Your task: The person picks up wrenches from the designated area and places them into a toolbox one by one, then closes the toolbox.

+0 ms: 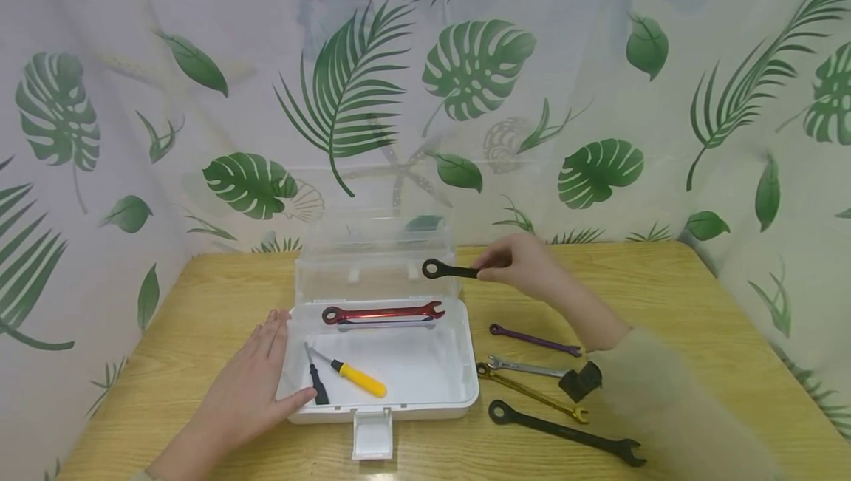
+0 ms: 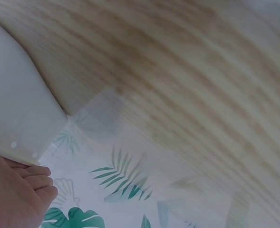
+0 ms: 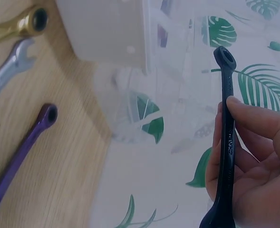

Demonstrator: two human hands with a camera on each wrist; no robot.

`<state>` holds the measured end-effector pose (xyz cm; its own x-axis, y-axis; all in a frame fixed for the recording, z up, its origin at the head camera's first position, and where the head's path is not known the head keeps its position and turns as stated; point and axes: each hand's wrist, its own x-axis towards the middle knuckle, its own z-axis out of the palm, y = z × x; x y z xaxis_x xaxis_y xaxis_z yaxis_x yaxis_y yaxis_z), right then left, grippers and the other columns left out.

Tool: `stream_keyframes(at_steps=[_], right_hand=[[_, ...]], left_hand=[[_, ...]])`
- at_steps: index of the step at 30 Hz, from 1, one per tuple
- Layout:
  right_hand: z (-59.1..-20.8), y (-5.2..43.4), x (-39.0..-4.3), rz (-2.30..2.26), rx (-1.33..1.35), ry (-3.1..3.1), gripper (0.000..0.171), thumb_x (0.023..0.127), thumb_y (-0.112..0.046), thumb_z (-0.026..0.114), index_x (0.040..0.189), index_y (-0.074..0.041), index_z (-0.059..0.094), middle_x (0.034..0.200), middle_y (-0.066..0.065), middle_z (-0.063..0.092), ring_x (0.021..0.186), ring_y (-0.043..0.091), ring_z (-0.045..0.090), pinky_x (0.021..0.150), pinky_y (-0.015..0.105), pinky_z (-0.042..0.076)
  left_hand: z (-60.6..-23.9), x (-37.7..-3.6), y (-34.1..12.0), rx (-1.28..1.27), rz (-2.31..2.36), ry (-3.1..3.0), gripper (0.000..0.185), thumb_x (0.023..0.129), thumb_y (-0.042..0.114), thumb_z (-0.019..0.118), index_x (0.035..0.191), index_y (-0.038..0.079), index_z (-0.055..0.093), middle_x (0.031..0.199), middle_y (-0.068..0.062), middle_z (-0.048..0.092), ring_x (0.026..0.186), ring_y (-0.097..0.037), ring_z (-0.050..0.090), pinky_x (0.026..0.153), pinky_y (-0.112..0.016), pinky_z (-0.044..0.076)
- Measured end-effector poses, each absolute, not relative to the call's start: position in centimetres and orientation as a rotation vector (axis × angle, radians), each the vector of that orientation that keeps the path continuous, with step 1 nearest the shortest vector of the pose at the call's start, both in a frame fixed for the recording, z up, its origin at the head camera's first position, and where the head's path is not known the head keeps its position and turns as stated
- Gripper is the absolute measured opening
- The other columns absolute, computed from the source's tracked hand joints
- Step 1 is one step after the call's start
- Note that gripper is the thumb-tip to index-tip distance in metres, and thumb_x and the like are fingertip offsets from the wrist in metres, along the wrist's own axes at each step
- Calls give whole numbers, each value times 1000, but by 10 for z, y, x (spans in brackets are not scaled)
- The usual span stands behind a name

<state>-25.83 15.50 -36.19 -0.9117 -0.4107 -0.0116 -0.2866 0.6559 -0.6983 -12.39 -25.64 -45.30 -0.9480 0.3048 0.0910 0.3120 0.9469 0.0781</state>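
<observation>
In the head view my right hand [image 1: 521, 263] pinches a black ratchet wrench [image 1: 448, 270] and holds it up above the back right of the white toolbox [image 1: 425, 411]. The right wrist view shows thumb and fingers on the wrench's shaft [image 3: 227, 142], its ring end pointing away from the palm. My left hand [image 1: 249, 377] lies against the box's left side, fingers extended and thumb over the front rim. Inside the box, a red wrench [image 1: 382, 313] lies along the back. A yellow-handled screwdriver [image 1: 359, 377] and a black-handled screwdriver [image 1: 318, 385] lie at the front left.
Right of the box lie a purple wrench [image 1: 535, 339], a silver wrench [image 1: 528, 367], a gold wrench [image 1: 532, 392] and a larger black wrench [image 1: 565, 433]. The clear lid [image 1: 379, 278] stands raised behind the box. A front latch [image 1: 372, 437] hangs down. Leaf-patterned cloth [image 1: 372, 222] backs the table.
</observation>
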Motion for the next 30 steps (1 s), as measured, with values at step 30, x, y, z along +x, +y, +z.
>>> stream_keyframes(at_steps=[30], right_hand=[[-362,53,-254,-1131,-774,2615,10,95,-4,78,104,-4,83,101,10,81,78,12,65,69,17,56]], left_hand=[[-452,-124,-256,-477,-135,-3027,109,95,68,64,156,-18,34,171,-31,29,158,-48,32,130,-57,32]])
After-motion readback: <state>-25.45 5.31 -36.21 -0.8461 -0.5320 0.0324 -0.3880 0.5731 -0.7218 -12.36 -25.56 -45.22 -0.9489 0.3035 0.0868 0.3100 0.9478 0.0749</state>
